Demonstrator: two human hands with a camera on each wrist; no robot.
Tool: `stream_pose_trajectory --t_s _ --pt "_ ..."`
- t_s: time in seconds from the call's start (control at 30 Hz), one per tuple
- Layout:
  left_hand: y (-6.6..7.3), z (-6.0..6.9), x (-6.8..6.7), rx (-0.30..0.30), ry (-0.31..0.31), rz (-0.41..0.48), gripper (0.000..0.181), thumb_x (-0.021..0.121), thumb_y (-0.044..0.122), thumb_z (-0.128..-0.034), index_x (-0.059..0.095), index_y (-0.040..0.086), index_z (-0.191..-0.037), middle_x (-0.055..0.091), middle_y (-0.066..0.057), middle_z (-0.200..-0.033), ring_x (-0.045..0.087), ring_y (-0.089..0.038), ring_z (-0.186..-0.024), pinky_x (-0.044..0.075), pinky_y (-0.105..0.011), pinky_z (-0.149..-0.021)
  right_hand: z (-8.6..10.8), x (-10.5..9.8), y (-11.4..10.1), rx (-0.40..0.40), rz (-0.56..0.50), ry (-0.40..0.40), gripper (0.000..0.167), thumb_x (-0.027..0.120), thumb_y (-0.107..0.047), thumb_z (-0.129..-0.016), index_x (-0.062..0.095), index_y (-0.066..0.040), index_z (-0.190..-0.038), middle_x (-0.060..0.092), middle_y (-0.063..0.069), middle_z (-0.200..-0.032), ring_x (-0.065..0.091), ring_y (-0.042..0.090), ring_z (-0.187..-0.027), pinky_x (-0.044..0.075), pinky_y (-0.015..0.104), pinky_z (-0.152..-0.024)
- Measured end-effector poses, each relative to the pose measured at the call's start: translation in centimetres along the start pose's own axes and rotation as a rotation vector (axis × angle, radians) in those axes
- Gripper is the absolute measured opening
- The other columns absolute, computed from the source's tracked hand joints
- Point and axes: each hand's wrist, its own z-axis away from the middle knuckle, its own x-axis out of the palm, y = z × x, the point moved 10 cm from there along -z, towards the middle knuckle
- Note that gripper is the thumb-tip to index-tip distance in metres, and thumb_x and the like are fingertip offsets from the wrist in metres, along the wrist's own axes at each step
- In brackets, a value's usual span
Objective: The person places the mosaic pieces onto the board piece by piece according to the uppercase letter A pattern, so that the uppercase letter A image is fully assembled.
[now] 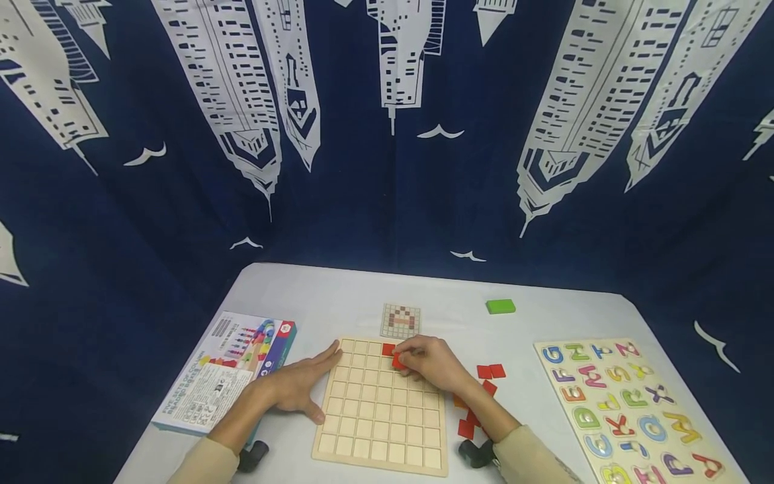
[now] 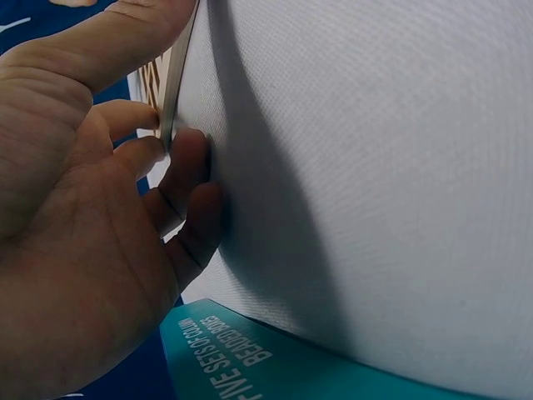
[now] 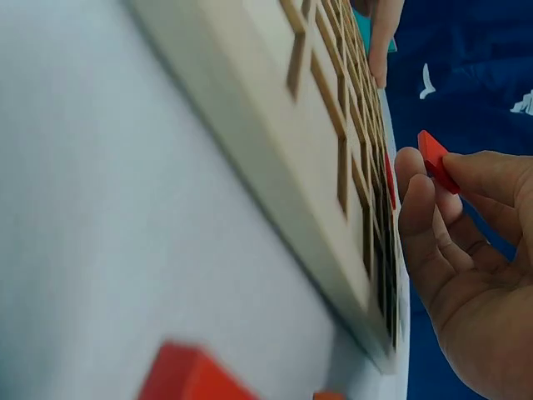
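Observation:
A wooden grid board [image 1: 379, 414] lies flat in the middle of the white table. My left hand [image 1: 295, 384] steadies its left edge with spread fingers; in the left wrist view, the fingertips [image 2: 193, 150] reach the tabletop beside the board. Over the board's far rows, my right hand [image 1: 434, 364] pinches a small red square tile [image 3: 435, 160] between thumb and fingers. Another red tile [image 1: 388, 349] sits in a cell of the far row, just left of the held one. Behind the board lies a small card with a grid pattern [image 1: 400, 320].
Several loose red tiles [image 1: 465, 429] lie right of the board, with an orange one [image 1: 459, 401] partly hidden by my forearm. A boxed set [image 1: 224, 370] is at left, an alphabet puzzle board [image 1: 635, 403] at right, and a green block [image 1: 500, 306] at the back.

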Motion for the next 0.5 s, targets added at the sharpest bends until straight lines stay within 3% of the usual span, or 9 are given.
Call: stream_pose_trajectory --t_s 0.5 --pt "0.0 0.0 0.0 -0.013 -0.003 -0.004 0.121 0.08 0.048 -0.0519 0.015 0.015 -0.149 -0.002 -0.001 -0.155 0.018 -0.029 -0.137 0.023 -0.05 -0.107 -1.2 1.9 -0.6 0.012 -0.046 -0.069 0.017 0.061 -0.01 -0.088 0.067 -0.006 -0.104 0.069 0.005 -0.084 0.067 0.024 -0.069 0.055 0.041 -0.056"
